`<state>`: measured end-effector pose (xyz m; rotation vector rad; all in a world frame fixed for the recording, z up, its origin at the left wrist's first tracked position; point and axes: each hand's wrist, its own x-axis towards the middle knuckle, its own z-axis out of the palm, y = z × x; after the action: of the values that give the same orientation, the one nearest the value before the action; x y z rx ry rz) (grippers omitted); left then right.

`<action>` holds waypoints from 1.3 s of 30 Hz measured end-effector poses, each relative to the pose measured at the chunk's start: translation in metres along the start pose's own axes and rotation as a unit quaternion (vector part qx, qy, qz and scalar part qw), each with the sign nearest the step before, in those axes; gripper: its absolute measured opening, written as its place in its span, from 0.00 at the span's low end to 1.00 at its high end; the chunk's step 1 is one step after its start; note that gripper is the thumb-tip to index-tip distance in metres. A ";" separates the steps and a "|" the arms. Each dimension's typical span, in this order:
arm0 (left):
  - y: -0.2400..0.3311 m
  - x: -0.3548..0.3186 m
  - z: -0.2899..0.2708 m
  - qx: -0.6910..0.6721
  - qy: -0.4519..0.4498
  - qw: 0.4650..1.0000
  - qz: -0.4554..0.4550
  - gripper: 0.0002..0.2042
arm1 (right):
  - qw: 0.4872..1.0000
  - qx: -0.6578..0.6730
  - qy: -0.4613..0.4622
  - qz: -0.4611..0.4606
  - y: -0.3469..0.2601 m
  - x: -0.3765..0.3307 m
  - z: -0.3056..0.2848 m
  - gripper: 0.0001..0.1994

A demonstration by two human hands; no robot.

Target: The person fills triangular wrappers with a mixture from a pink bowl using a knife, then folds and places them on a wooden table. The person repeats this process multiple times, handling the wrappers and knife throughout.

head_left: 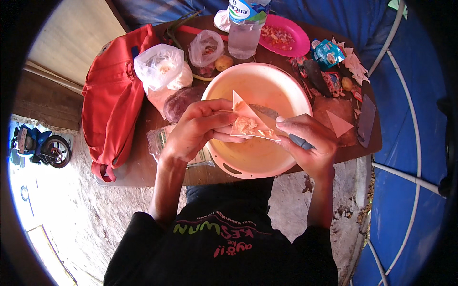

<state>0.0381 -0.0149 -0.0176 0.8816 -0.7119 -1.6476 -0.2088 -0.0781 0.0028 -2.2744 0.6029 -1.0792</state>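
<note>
My left hand [202, 125] pinches a pale triangular wrapper sheet [242, 106], one point upward, over a wide basin [224, 153]. A lump of orange-white filling [245, 125] lies on the sheet, with smaller bits along its lower edge. My right hand [310, 140] is closed around a utensil with a dark grey handle [301, 142], apparently a knife; its flat grey blade [264, 110] shows just behind the sheet. The right thumb is close to the sheet's right side. Another pale triangular sheet [339, 124] rests on a brown square board [324, 106] to the right.
A red bag [114, 95] lies at the left, beside plastic bags [160, 66] and a purple vegetable [183, 102]. Behind the basin stand a water bottle [244, 35] and a pink plate [298, 35] of chopped food. Packets [327, 53] and a dark elongated vegetable [317, 76] crowd the right.
</note>
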 end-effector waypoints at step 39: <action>0.000 -0.012 0.035 0.217 -0.075 0.972 -0.047 0.15 | 0.975 0.135 0.047 0.169 -0.009 0.004 0.026 0.06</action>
<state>0.0100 -0.0024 0.0036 1.1187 -1.1809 -1.6836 -0.1842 -0.0660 -0.0035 -1.8179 0.7954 -1.0325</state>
